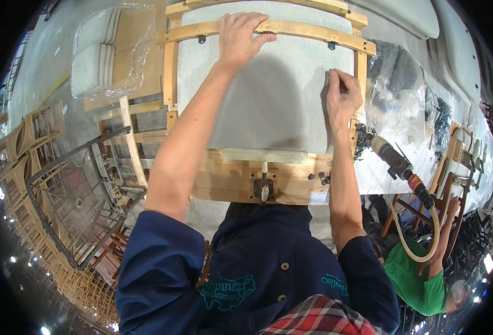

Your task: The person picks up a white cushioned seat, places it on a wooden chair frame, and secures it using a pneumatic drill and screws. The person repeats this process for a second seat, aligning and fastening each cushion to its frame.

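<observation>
A wooden chair frame (291, 181) lies in front of me, its back covered by a pale grey fabric panel (269, 95). My left hand (240, 37) grips a curved wooden slat (308, 31) that crosses the top of the panel, fingers curled over it. My right hand (342, 96) rests on the panel's right edge beside the frame's side rail (361, 67), with thumb and fingers pinched together on the fabric. Whether a small item sits between the fingertips cannot be made out.
A pneumatic tool (394, 159) with a tan hose (425, 234) lies at the right on a table with clear plastic bags (403, 95). Bagged cushions (98, 53) sit at upper left. A wire cart (76, 195) and stacked chair frames (29, 139) stand left. Another person in green (419, 279) is at lower right.
</observation>
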Available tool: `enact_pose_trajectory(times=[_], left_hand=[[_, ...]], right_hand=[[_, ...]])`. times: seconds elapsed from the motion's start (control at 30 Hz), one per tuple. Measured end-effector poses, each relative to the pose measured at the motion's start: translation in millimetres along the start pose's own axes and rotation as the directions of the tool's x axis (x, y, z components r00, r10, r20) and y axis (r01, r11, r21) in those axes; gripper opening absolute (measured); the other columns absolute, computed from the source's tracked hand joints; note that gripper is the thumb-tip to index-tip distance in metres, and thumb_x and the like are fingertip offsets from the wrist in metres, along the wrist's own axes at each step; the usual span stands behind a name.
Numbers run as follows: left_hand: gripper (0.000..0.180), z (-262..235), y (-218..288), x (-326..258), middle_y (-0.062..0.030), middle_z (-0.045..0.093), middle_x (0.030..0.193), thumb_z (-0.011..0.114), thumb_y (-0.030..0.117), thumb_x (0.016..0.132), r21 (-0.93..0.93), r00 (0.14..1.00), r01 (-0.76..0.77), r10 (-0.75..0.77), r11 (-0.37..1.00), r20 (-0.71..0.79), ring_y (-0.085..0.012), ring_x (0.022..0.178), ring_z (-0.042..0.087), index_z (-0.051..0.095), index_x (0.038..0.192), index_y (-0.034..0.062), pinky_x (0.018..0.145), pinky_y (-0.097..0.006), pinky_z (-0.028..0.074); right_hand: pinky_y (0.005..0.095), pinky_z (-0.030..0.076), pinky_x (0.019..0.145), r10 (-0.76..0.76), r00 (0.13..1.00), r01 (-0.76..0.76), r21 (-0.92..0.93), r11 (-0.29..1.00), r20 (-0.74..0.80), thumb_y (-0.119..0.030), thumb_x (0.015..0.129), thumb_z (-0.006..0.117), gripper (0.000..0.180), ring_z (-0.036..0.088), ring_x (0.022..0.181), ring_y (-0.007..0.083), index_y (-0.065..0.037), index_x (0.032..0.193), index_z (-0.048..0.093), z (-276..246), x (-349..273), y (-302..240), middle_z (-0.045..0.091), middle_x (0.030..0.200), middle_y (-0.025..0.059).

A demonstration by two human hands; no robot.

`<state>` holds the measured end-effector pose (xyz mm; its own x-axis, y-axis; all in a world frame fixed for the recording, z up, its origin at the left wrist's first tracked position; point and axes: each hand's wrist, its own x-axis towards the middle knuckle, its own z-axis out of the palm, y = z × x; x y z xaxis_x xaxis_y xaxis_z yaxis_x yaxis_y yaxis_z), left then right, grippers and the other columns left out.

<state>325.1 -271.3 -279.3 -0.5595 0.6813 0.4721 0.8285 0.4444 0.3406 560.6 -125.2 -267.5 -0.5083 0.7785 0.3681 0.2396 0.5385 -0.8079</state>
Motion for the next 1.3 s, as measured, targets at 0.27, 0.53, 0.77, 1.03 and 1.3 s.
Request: enact_pose_trajectory(times=[0.27, 0.53, 0.77, 1.03, 1.3], left_hand=[[0.049, -14, 7, 21, -0.0023, 0.07, 0.123, 0.083, 0.048, 0.079, -0.078, 0.947, 0.219, -0.193, 0.973, 0.256, -0.0267, 0.123, 0.056, 0.075, 0.117, 0.0182, 0.111, -0.043, 0.034], [0.056, -4, -15, 9, -0.0041, 0.07, 0.128, 0.082, 0.052, 0.077, -0.093, 0.986, 0.103, -0.089, 0.99, 0.143, -0.0278, 0.122, 0.055, 0.075, 0.122, 0.02, 0.112, -0.044, 0.031], [0.05, -10, -4, 11, -0.0067, 0.069, 0.13, 0.082, 0.043, 0.082, -0.122, 0.977, 0.119, -0.094, 0.985, 0.192, -0.0302, 0.124, 0.057, 0.073, 0.126, 0.0206, 0.111, -0.047, 0.035], [0.049, -7, 2, 13, -0.0089, 0.07, 0.127, 0.082, 0.04, 0.082, -0.001, 0.967, 0.163, -0.159, 0.987, 0.197, -0.0303, 0.117, 0.059, 0.073, 0.126, 0.0199, 0.106, -0.045, 0.038], [0.048, -21, -7, 3, -0.0129, 0.07, 0.126, 0.079, 0.035, 0.086, -0.171, 0.988, 0.125, -0.107, 0.977, 0.112, -0.0329, 0.125, 0.056, 0.072, 0.126, 0.0109, 0.11, -0.045, 0.039]], right_hand=[[0.0287, 0.051, 0.075, 0.227, 0.968, -0.237, 0.1, 0.966, 0.103, -0.011, 0.092, 0.076, 0.013, 0.062, 0.079, 0.0134, -0.001, 0.1, 0.078, -16, -31, -25, 0.071, 0.088, 0.0077], [0.0247, 0.049, 0.073, 0.244, 0.956, -0.26, 0.088, 0.962, 0.16, -0.017, 0.096, 0.075, 0.017, 0.059, 0.08, 0.0075, -0.002, 0.104, 0.078, -39, -54, -32, 0.071, 0.089, 0.0021], [0.0244, 0.048, 0.069, 0.273, 0.946, -0.306, 0.199, 0.931, 0.177, -0.009, 0.092, 0.076, 0.012, 0.058, 0.075, 0.0093, -0.001, 0.102, 0.078, -44, -73, -36, 0.069, 0.084, 0.0045], [0.0257, 0.049, 0.069, 0.207, 0.965, -0.236, 0.186, 0.954, 0.164, -0.008, 0.091, 0.077, 0.013, 0.059, 0.074, 0.0107, -0.001, 0.102, 0.078, -51, -69, -39, 0.071, 0.084, 0.0052], [0.0297, 0.052, 0.079, 0.225, 0.959, -0.239, 0.065, 0.969, 0.17, -0.008, 0.092, 0.075, 0.013, 0.066, 0.084, 0.0159, 0.0, 0.102, 0.077, -92, -86, -42, 0.074, 0.091, 0.0087]])
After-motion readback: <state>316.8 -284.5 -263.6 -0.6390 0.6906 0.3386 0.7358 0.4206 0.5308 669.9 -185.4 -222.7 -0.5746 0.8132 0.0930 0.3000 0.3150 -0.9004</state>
